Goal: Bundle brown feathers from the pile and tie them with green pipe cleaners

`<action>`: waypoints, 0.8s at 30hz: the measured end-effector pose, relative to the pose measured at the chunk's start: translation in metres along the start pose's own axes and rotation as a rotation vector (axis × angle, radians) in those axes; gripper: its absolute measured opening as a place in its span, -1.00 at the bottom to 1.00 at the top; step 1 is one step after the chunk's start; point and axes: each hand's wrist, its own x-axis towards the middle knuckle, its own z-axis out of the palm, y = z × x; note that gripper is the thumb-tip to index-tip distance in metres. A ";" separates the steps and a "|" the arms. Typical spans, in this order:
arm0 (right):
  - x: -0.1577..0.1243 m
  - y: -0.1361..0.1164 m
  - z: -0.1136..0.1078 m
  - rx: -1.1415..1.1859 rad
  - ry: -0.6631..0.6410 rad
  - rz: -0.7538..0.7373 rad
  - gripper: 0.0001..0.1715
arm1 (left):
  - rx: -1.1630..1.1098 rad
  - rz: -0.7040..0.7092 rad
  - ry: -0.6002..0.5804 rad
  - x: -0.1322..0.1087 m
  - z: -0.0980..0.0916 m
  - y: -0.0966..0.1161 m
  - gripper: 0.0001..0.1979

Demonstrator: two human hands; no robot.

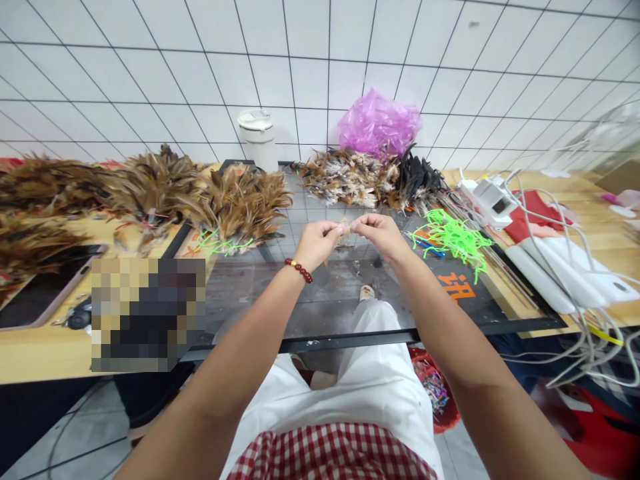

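Observation:
Over the dark glass panel, my two hands meet close together. My left hand, with a red bead bracelet at the wrist, pinches a small pale feather between thumb and finger. My right hand pinches at the feather's other side; its fingertips partly hide it. Behind the hands lies a heap of short brown and white feathers, with black feathers beside it. A tangle of bright green ties lies to the right of my right hand.
Brown feather bundles line the left. A white cup and a purple plastic bag stand by the tiled wall. A phone lies far left. White cables hang off the right side. A red basket is below.

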 end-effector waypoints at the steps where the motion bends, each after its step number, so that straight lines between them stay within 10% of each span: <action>1: 0.000 0.000 0.000 0.001 -0.001 -0.010 -0.73 | -0.019 0.013 -0.009 0.000 0.000 0.000 -0.83; 24: -0.001 -0.002 -0.002 0.049 -0.056 -0.046 -0.74 | -0.096 0.000 -0.037 -0.001 0.003 0.000 -0.81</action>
